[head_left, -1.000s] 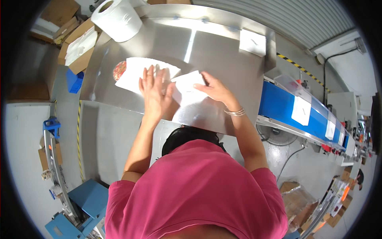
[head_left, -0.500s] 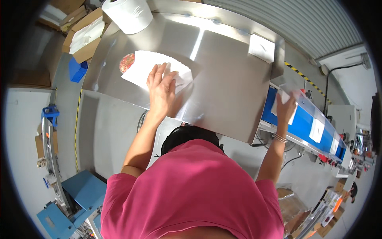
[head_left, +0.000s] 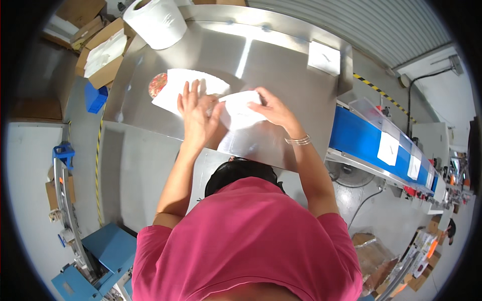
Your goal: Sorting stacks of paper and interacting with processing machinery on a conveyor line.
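My left hand point(head_left: 197, 114) lies with spread fingers on a fanned row of flat white packets point(head_left: 173, 93) on the steel table point(head_left: 281, 60). At the row's left end is a round, red-patterned piece point(head_left: 157, 85); its kind I cannot tell. Between thumb and fingers my right hand point(head_left: 273, 107) grips a single white packet point(head_left: 243, 108), just right of the row. That packet's left edge meets my left fingertips. Part of the row is hidden under my left hand.
A blue conveyor belt point(head_left: 346, 131) carrying several white packets point(head_left: 388, 149) runs off at the right. Another white packet point(head_left: 324, 58) lies at the table's back right. A white roll point(head_left: 163, 25) stands back left, beside an open cardboard box point(head_left: 106, 71) and a blue bin point(head_left: 95, 98).
My right hand has come left from the conveyor to the table and now holds a white packet. Packets on the belt have shifted. My left hand's fingers have spread.
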Demonstrator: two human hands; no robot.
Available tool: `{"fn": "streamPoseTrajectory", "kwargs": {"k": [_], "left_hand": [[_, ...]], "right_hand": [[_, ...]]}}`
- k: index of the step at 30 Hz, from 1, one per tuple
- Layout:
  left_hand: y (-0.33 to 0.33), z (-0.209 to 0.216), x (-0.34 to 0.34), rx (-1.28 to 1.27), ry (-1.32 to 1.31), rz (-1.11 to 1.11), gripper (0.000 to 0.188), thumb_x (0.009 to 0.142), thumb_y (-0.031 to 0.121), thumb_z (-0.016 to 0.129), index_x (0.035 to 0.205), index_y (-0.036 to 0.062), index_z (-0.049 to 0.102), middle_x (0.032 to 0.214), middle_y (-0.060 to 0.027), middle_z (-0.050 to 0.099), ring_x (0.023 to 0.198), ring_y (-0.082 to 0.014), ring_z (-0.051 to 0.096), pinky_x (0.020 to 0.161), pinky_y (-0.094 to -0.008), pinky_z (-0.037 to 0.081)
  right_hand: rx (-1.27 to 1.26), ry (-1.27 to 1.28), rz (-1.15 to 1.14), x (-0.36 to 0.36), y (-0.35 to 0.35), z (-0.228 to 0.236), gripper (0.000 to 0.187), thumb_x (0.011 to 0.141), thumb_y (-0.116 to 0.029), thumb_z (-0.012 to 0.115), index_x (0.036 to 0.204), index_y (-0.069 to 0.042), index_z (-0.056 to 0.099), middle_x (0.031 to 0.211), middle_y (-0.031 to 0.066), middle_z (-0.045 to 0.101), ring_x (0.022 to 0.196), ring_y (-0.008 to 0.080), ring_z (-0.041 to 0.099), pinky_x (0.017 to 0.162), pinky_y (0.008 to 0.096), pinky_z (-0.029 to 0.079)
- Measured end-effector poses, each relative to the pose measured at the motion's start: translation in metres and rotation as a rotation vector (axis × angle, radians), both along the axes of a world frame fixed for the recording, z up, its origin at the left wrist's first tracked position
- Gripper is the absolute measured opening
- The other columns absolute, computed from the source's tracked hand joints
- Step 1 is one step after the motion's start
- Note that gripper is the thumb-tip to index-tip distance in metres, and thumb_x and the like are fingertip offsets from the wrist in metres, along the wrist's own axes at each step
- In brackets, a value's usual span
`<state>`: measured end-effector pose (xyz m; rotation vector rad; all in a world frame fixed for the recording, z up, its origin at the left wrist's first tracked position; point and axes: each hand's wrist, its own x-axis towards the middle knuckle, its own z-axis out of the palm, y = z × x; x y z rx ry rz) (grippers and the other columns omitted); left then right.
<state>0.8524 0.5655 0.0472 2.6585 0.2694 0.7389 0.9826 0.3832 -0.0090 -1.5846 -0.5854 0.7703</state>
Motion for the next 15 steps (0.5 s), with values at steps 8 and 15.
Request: {"fn": "streamPoseTrajectory", "kwargs": {"k": [8,15], "left_hand": [[0.014,-0.011,0.004,-0.036,-0.033,0.044,0.032,0.078,-0.001,0.059,0.109,0.007,0.062,0.129,-0.0213,0.047,0.125,-0.041,0.037,0.103,-0.0494,0.028],[0.01,-0.009,0.003,-0.118,-0.059,0.048,0.031,0.073,-0.004,0.06,0.1,0.0091,0.066,0.128,-0.0165,0.049,0.125,-0.04,0.037,0.104,-0.0496,0.026]], "right_hand": [[-1.149,-0.386,-0.407,0.054,-0.22,-0.067,0.039,0.097,-0.033,0.042,0.124,-0.007,0.052,0.121,0.0144,0.053,0.116,0.0237,0.045,0.103,0.0365,0.029],[-1.023,-0.931,-0.923,0.033,-0.228,-0.012,0.059,0.077,-0.032,0.07,0.123,-0.002,0.049,0.118,0.0209,0.055,0.108,0.0347,0.053,0.093,0.0425,0.042]]}}
